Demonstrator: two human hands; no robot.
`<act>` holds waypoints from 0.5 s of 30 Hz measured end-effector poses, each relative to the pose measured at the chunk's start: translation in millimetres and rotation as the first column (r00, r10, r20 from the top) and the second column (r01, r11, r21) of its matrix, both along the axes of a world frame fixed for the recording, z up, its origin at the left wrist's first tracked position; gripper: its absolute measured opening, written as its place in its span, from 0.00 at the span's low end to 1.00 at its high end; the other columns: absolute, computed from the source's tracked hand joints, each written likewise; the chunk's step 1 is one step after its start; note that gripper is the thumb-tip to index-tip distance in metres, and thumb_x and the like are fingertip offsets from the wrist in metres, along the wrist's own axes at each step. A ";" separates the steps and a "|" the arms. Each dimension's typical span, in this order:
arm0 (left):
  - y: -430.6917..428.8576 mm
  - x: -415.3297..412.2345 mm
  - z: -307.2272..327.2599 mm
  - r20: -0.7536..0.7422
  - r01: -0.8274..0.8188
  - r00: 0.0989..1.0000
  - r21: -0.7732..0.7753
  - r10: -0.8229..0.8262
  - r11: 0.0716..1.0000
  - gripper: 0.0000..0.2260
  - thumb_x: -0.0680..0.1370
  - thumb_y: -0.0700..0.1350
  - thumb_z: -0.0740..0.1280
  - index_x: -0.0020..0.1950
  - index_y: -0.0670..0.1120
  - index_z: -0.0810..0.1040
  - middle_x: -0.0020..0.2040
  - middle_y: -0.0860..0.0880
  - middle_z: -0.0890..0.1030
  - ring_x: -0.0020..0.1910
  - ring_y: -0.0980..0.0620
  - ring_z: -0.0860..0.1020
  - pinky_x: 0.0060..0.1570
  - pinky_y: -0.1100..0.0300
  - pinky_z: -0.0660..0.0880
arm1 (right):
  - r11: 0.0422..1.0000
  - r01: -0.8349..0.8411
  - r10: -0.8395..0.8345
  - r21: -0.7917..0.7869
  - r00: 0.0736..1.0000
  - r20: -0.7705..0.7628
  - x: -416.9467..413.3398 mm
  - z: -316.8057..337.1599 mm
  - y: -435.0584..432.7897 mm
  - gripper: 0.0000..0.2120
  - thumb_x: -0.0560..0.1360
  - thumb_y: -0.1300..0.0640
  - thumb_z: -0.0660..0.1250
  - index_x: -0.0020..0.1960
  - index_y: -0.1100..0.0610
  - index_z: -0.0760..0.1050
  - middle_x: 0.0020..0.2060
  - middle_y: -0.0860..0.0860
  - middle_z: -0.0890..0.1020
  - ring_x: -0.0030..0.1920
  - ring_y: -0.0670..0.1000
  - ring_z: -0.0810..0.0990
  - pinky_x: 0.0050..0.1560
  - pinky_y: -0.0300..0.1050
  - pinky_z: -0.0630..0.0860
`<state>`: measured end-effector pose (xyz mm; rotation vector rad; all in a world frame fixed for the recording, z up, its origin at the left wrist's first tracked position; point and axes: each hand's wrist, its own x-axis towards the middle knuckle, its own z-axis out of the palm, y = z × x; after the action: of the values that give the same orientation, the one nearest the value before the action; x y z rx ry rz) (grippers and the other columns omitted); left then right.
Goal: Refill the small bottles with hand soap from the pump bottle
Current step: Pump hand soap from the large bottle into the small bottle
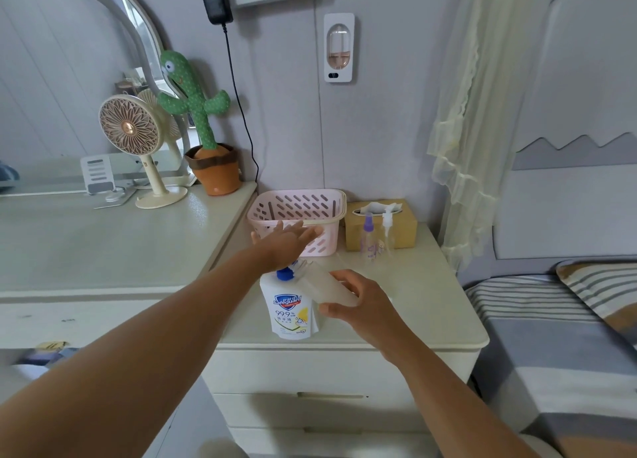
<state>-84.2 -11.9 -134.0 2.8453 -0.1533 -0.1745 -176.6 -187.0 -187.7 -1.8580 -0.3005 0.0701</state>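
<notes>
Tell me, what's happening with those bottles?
A person is refilling a small translucent bottle from the white pump bottle on the nightstand. Their left hand lies flat, fingers straight, over its blue pump head. Their right hand holds the small bottle tilted, mouth near the spout. A purple spray bottle and a clear dispenser bottle stand behind, by a tissue box and pink basket.

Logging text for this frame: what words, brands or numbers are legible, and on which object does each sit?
"Safeguard": blue shield logo on the pump bottle.
"99.9%": same label, just below the logo.
Smaller print lower on that label: too small to read.
Purple markings on the purple spray bottle: blurred, unreadable.
Small bottle held in the right hand: no print visible.
</notes>
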 end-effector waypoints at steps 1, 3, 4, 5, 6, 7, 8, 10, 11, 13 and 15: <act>0.6 -1.4 -3.2 -0.003 0.001 1.000 0.004 -0.001 1.000 0.28 0.78 0.66 0.41 0.76 0.58 0.56 0.78 0.55 0.49 0.76 0.48 0.42 0.68 0.33 0.35 | 1.000 -0.001 0.001 -0.005 1.000 -0.005 -0.3 -2.3 0.2 0.21 0.69 0.54 0.74 0.60 0.48 0.73 0.48 0.41 0.77 0.50 0.43 0.77 0.45 0.34 0.74; 1.8 -2.3 -7.3 -0.013 -0.003 1.000 0.001 0.003 1.000 0.28 0.78 0.66 0.41 0.76 0.59 0.54 0.78 0.55 0.49 0.76 0.48 0.41 0.67 0.34 0.34 | 1.000 -0.003 0.003 -0.017 1.000 -0.007 -1.7 -4.2 1.1 0.22 0.69 0.55 0.74 0.60 0.49 0.72 0.47 0.40 0.77 0.49 0.43 0.76 0.46 0.34 0.74; 1.8 -2.3 -8.4 -0.012 0.001 1.000 0.004 -0.001 1.000 0.28 0.77 0.66 0.41 0.76 0.59 0.54 0.78 0.55 0.49 0.76 0.48 0.41 0.67 0.33 0.34 | 1.000 -0.002 0.002 -0.020 1.000 -0.003 -2.3 -4.5 1.2 0.22 0.69 0.55 0.74 0.60 0.48 0.72 0.47 0.39 0.76 0.48 0.42 0.76 0.46 0.34 0.74; 0.9 -2.5 -7.1 -0.007 0.006 1.000 0.012 -0.006 1.000 0.28 0.77 0.66 0.41 0.76 0.60 0.54 0.78 0.55 0.49 0.76 0.47 0.41 0.67 0.33 0.33 | 1.000 0.001 -0.001 -0.021 1.000 0.002 -2.3 -4.0 0.7 0.22 0.69 0.55 0.74 0.61 0.48 0.72 0.46 0.39 0.76 0.48 0.42 0.76 0.46 0.33 0.74; 0.8 -2.2 -6.0 -0.002 0.013 1.000 0.021 -0.013 1.000 0.28 0.77 0.67 0.41 0.75 0.61 0.54 0.78 0.54 0.48 0.76 0.47 0.41 0.67 0.33 0.33 | 1.000 0.002 -0.002 -0.020 1.000 0.004 -1.7 -3.5 0.3 0.22 0.69 0.55 0.74 0.61 0.48 0.72 0.47 0.40 0.76 0.49 0.42 0.76 0.45 0.33 0.74; 0.7 -2.3 -3.4 0.005 0.018 1.000 0.026 -0.018 1.000 0.27 0.77 0.67 0.41 0.75 0.61 0.54 0.78 0.54 0.48 0.76 0.46 0.41 0.67 0.33 0.33 | 1.000 0.001 -0.001 -0.014 1.000 0.003 -1.5 -2.5 0.2 0.22 0.69 0.55 0.74 0.61 0.48 0.72 0.47 0.40 0.76 0.49 0.43 0.76 0.45 0.33 0.73; 0.6 -2.3 -1.2 0.010 0.022 1.000 0.019 -0.022 1.000 0.27 0.78 0.66 0.41 0.75 0.61 0.54 0.78 0.53 0.48 0.76 0.46 0.40 0.66 0.34 0.33 | 1.000 -0.002 0.002 -0.006 1.000 0.004 -1.3 -1.7 0.0 0.22 0.69 0.54 0.74 0.61 0.48 0.72 0.48 0.40 0.77 0.49 0.43 0.76 0.45 0.32 0.73; 0.9 -0.7 3.4 0.020 0.030 0.999 0.017 -0.030 0.999 0.26 0.78 0.66 0.41 0.75 0.61 0.53 0.78 0.53 0.47 0.76 0.45 0.39 0.66 0.34 0.33 | 1.000 -0.003 0.003 -0.007 1.000 0.018 -0.8 0.6 0.1 0.22 0.69 0.54 0.74 0.61 0.48 0.72 0.48 0.40 0.77 0.50 0.43 0.76 0.45 0.32 0.73; 1.8 -0.3 4.2 0.023 0.032 0.999 0.027 -0.032 0.999 0.27 0.77 0.66 0.41 0.75 0.62 0.53 0.78 0.53 0.47 0.76 0.45 0.39 0.66 0.33 0.32 | 1.000 0.000 0.001 -0.010 1.000 0.022 -0.5 1.5 0.1 0.22 0.69 0.54 0.74 0.61 0.48 0.72 0.49 0.40 0.77 0.50 0.41 0.76 0.45 0.32 0.73; 2.3 0.2 4.2 0.030 0.027 0.999 0.028 -0.028 0.999 0.28 0.76 0.67 0.40 0.75 0.63 0.53 0.78 0.54 0.47 0.76 0.46 0.39 0.65 0.31 0.32 | 1.000 0.000 0.000 -0.004 1.000 0.024 0.3 1.9 0.1 0.21 0.69 0.54 0.74 0.59 0.46 0.72 0.48 0.39 0.77 0.49 0.40 0.76 0.45 0.31 0.73; 2.6 1.4 0.1 0.032 0.011 0.999 0.004 -0.011 1.000 0.28 0.77 0.67 0.40 0.75 0.62 0.54 0.78 0.55 0.48 0.76 0.47 0.40 0.66 0.32 0.33 | 1.000 -0.002 0.002 0.003 1.000 0.023 0.4 -0.2 0.8 0.20 0.69 0.54 0.74 0.58 0.45 0.71 0.47 0.38 0.77 0.48 0.39 0.76 0.44 0.31 0.74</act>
<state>-82.8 -9.3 -133.8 2.8521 -0.1756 -0.1317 -176.2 -186.2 -187.9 -1.8560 -0.3179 0.0500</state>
